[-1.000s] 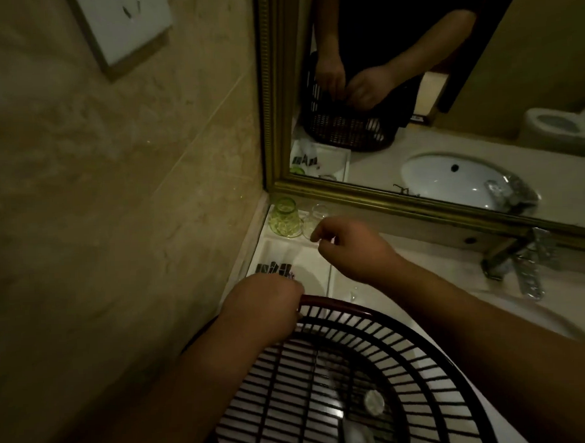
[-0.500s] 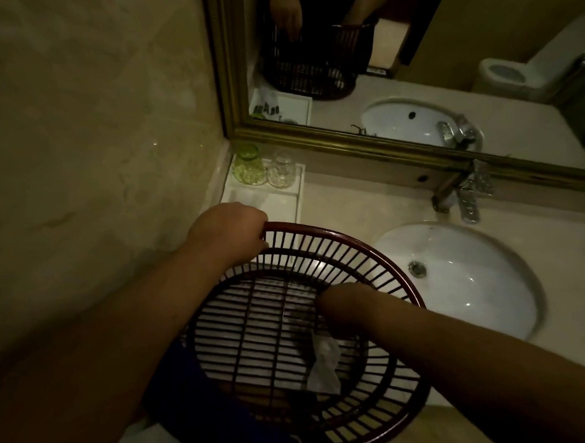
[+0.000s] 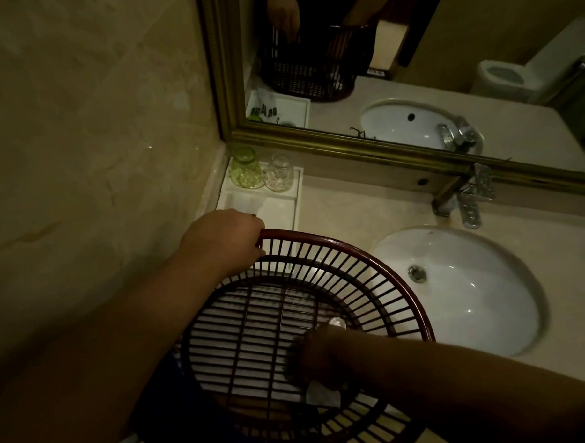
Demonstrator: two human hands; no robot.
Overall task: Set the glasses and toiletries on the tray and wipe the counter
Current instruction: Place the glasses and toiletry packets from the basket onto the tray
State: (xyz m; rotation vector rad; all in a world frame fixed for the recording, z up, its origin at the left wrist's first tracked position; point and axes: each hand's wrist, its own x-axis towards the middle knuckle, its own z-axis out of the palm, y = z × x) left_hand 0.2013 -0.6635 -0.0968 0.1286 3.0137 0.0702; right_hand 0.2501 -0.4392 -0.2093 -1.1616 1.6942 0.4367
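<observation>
Gripping the far left rim of the basket (image 3: 351, 249) with the left hand (image 3: 224, 240), knuckles up, fingers hooked over the edge. Reaching down inside the basket with the right hand (image 3: 317, 356), dark and blurred, just above a white packet (image 3: 323, 394) on the grid floor; impossible to tell whether closed on anything or only touching. Just beyond that hand, a small pale item (image 3: 334, 322), too dim to name. Basket over the near edge of the tabletop (image 3: 367, 205), left of the sink (image 3: 469, 298), with the tap (image 3: 467, 198) behind the bowl. Past the left hand, in the corner against the wall (image 3: 83, 162), the white tray (image 3: 277, 208) on the tabletop, its near end hidden by the basket, carrying the green glass (image 3: 246, 168) and the clear glass (image 3: 278, 173) side by side at its far end, just below the mirror (image 3: 411, 68) frame.
</observation>
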